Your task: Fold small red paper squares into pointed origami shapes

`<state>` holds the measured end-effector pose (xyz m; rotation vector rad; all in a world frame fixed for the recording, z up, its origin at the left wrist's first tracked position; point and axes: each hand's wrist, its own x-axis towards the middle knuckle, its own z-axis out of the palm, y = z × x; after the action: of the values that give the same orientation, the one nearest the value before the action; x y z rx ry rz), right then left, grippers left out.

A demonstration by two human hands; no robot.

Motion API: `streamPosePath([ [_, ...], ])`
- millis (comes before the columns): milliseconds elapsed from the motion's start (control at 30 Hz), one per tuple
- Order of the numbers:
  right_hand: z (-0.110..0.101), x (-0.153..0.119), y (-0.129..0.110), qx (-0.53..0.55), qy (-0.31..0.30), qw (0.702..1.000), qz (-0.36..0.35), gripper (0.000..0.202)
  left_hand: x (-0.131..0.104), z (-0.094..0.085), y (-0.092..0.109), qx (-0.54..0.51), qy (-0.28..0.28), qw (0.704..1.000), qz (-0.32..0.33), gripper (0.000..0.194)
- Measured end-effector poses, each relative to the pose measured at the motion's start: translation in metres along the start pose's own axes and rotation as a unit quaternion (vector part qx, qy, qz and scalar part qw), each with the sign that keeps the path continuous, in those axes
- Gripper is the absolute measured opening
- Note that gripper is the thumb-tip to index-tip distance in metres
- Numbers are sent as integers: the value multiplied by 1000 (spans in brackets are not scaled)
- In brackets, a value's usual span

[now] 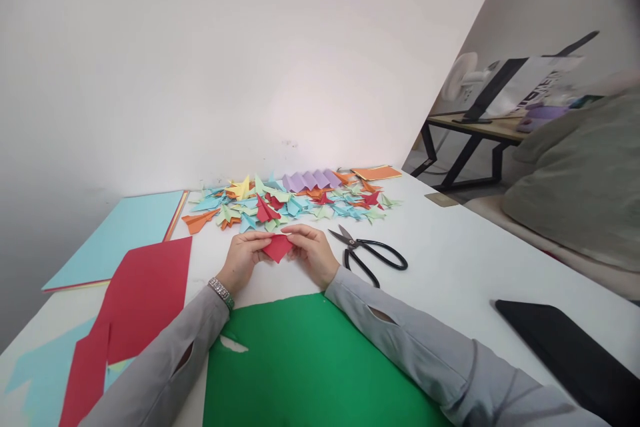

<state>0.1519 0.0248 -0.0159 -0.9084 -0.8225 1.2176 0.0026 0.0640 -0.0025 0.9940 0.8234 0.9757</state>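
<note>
A small folded piece of red paper [278, 249] is held up between my two hands, its point facing down toward me. My left hand [245, 257] pinches its left corner, thumb on top; a sparkly bracelet circles that wrist. On the other side, my right hand [313, 250] grips the right corner between thumb and fingers. Just beyond the hands lies a heap of small folded paper planes [267, 209] in several colours. Black-handled scissors [373, 250] rest to the right of my right hand, blades partly apart. Green paper [310, 360] lies below my forearms.
Red sheets [150, 293] and a stack of light blue paper [125, 227] lie on the left. Pleated purple paper [311, 180] and an orange stack [377, 173] sit near the wall. A black flat object [565, 347] is at right. Another person's sleeve [580, 173] shows beyond the table edge.
</note>
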Motion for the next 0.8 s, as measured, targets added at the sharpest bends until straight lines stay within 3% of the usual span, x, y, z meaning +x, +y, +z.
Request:
streamPosePath([
  [200, 0, 3, 3, -26, 8, 999, -20, 9, -2, 0, -1, 24, -7, 1000, 19, 17],
  [400, -1, 3, 1, 13, 39, 999, 8, 21, -8, -1, 3, 50, -103, 993, 40, 54],
  [567, -1, 2, 2, -2, 38, 999, -4, 20, -9, -2, 2, 86, -121, 987, 67, 67],
  [800, -2, 4, 4, -12, 33, 999, -9, 13, -6, -3, -2, 106, -127, 983, 81, 59],
])
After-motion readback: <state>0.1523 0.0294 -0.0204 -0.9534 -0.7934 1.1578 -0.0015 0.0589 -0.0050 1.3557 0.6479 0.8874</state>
